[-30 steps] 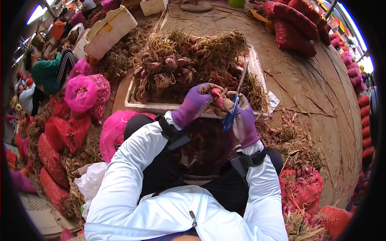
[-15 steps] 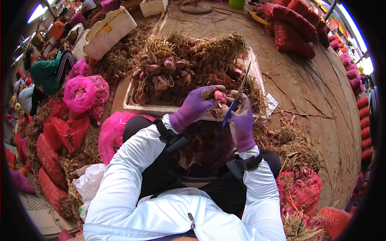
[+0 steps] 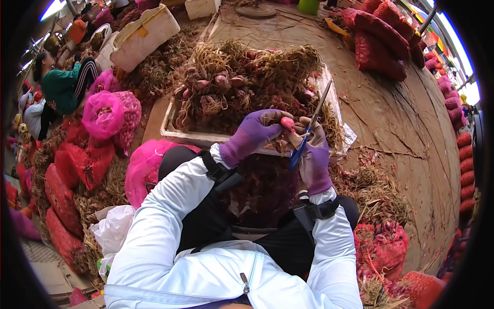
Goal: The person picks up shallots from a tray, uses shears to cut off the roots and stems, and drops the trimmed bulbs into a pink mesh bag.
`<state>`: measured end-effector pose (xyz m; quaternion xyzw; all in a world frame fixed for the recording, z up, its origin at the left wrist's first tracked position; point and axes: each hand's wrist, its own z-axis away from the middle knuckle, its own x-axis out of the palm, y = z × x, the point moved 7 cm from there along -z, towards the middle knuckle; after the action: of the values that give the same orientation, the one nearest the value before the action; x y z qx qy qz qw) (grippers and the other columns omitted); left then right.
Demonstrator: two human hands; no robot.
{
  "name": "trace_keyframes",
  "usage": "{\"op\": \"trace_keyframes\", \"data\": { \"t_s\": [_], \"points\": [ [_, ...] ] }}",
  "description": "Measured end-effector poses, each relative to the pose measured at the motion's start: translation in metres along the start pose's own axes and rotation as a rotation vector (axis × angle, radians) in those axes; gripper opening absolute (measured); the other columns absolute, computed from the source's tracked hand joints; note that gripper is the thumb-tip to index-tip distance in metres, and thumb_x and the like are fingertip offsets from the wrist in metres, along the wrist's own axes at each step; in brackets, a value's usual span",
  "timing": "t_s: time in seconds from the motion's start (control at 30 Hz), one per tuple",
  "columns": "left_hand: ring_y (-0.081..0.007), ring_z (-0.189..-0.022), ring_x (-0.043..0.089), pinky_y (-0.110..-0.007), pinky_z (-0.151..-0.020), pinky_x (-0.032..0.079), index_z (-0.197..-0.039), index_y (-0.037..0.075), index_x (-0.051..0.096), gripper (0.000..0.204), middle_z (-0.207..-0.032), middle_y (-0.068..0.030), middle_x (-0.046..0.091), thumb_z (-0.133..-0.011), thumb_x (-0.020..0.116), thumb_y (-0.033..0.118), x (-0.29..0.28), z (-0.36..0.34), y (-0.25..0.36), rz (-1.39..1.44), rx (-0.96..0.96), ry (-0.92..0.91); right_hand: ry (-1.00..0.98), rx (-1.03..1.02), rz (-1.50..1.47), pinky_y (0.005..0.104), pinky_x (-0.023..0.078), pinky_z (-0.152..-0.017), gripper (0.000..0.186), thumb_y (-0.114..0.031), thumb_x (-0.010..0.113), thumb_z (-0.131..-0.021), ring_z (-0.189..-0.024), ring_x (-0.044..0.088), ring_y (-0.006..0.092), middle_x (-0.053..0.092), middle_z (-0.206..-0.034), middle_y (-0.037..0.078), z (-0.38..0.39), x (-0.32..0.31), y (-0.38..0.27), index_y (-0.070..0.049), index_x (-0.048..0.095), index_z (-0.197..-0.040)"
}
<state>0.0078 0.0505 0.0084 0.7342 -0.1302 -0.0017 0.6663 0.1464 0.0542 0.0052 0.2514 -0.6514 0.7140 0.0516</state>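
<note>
A small pink shallot [image 3: 287, 123] shows between my two hands, above the near edge of a white foam box [image 3: 195, 138]. My left hand [image 3: 256, 131], in a purple glove with pale fingertips, pinches the bulb. Blue-handled scissors [image 3: 322, 100] are gripped in my right hand [image 3: 314, 154], gloved the same way. Their long blade points up and away to the right, and the right fingertips come close to the shallot's lower end. Dried-stalk bunches of shallots [image 3: 221, 80] fill the box.
Pink mesh bags [image 3: 103, 114] and red sacks [image 3: 63, 193] lie at left, near a seated person in green [image 3: 59, 87]. A tilted foam box [image 3: 144, 38] stands beyond. Red sacks [image 3: 378, 44] are piled far right. Dry stalks [image 3: 378, 188] and a red mesh bag [image 3: 381, 250] lie at right.
The shallot has shifted slightly right and turned, its round end now more exposed. The scissors and right hand have moved a little to the right. The view has shifted slightly.
</note>
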Motion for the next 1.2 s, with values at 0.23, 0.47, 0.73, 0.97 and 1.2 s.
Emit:
{"op": "trace_keyframes", "data": {
  "t_s": [0.23,0.47,0.73,0.97,1.2],
  "points": [
    [-0.0113,-0.099,0.062,-0.023,-0.086,0.049,-0.128,-0.004,0.051,0.036,-0.109,-0.0088,0.065,-0.093,0.055,0.004,0.005,0.001,-0.006,-0.010,0.035,-0.088,0.023,-0.277,0.238,0.0235,0.052,-0.083,0.050,0.009,0.068,-0.079,-0.097,0.060,0.0115,0.059,-0.107,0.006,0.001,-0.002,-0.010,-0.002,0.048,-0.124],
    [-0.0111,-0.098,0.062,-0.024,-0.085,0.049,-0.121,-0.003,0.057,0.028,-0.109,-0.0073,0.066,-0.094,0.056,0.008,0.004,0.000,0.003,-0.016,0.046,-0.038,-0.004,-0.300,0.207,0.0251,0.052,-0.080,0.049,0.006,0.069,-0.079,-0.095,0.060,0.0121,0.060,-0.101,0.005,0.010,0.008,-0.020,-0.002,0.048,-0.123],
    [-0.0101,-0.102,0.058,-0.026,-0.089,0.048,-0.120,-0.001,0.058,0.036,-0.108,-0.0041,0.063,-0.086,0.066,0.008,0.005,0.003,0.035,-0.855,0.516,0.018,-0.012,0.245,-0.285,0.0303,0.054,-0.067,0.034,-0.001,0.062,-0.087,-0.081,0.067,0.0221,0.065,-0.103,0.015,0.005,-0.003,-0.005,-0.004,0.047,-0.118],
    [-0.0106,-0.099,0.059,-0.026,-0.091,0.047,-0.123,-0.003,0.054,0.040,-0.107,-0.0059,0.063,-0.085,0.060,0.003,0.005,0.004,0.012,-0.162,0.059,-0.121,0.005,0.015,0.063,0.0274,0.058,-0.069,0.036,0.000,0.064,-0.086,-0.074,0.066,0.0155,0.062,-0.096,0.009,0.006,-0.002,0.003,-0.002,0.049,-0.119],
    [-0.0076,-0.093,0.060,-0.023,-0.084,0.050,-0.116,-0.005,0.059,0.032,-0.101,-0.0053,0.066,-0.085,0.062,0.002,0.001,0.000,0.004,-0.093,-0.035,-0.111,0.001,0.004,0.044,0.0279,0.058,-0.068,0.041,-0.001,0.068,-0.083,-0.076,0.067,0.0158,0.064,-0.094,0.010,0.004,0.001,-0.003,-0.002,0.049,-0.119]
  ]
}}
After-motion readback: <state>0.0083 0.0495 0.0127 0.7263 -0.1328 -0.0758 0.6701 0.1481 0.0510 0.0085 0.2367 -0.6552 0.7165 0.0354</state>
